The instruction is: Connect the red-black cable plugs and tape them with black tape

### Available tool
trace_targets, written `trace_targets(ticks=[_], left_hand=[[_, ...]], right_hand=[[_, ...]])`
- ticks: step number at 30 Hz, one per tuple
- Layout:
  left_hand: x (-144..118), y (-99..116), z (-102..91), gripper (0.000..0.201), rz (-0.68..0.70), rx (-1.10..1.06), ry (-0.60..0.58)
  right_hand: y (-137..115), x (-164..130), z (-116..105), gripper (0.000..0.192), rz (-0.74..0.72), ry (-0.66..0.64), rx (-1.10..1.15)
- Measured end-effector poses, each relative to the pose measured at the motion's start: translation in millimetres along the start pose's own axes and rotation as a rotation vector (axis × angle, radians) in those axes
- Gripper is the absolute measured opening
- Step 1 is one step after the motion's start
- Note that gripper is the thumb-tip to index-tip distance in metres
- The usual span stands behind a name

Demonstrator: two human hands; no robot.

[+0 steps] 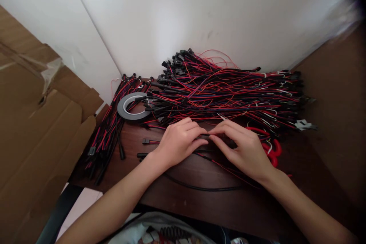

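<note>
A thin red-and-black wire (206, 137) lies near the middle of the dark wooden table (200, 202), pinched between the meeting fingertips of the left hand (178, 142) and right hand (243, 146), with a big wire bundle (223, 91) just behind toward the wall edge and a tape roll (132, 106) at its left end.

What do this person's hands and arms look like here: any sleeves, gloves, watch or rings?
Both arms are bare as far up as the frame shows, with no sleeves in view. The left hand and right hand are ungloved. No watch, bracelet or ring shows on either wrist or on the visible fingers.
</note>
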State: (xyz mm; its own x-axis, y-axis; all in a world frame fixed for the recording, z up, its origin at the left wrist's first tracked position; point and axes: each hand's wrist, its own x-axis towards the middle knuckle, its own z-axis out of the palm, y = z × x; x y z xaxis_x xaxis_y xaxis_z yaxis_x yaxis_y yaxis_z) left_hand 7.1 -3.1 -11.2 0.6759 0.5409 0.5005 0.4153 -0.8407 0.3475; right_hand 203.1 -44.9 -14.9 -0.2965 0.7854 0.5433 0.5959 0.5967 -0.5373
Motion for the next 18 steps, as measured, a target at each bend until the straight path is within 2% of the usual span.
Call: trace_targets(ticks=[4, 11, 18], left_hand=[[0.7, -0.8, -1.8, 0.018, -0.046, -0.018, -0.045], [-1.2, -0.7, -1.2, 0.015, -0.049, 0.003, -0.042], [-2.7, -0.6, -0.6, 0.015, -0.06, 0.02, -0.037]], right_hand=[[0.8, 2.3, -2.8, 0.011, -0.03, -0.02, -0.004], [5.0, 0.2, -5.3, 0.007, 0.019, -0.132, -0.032], [9.1, -2.8, -2.5, 0.009, -0.059, -0.119, -0.055]])
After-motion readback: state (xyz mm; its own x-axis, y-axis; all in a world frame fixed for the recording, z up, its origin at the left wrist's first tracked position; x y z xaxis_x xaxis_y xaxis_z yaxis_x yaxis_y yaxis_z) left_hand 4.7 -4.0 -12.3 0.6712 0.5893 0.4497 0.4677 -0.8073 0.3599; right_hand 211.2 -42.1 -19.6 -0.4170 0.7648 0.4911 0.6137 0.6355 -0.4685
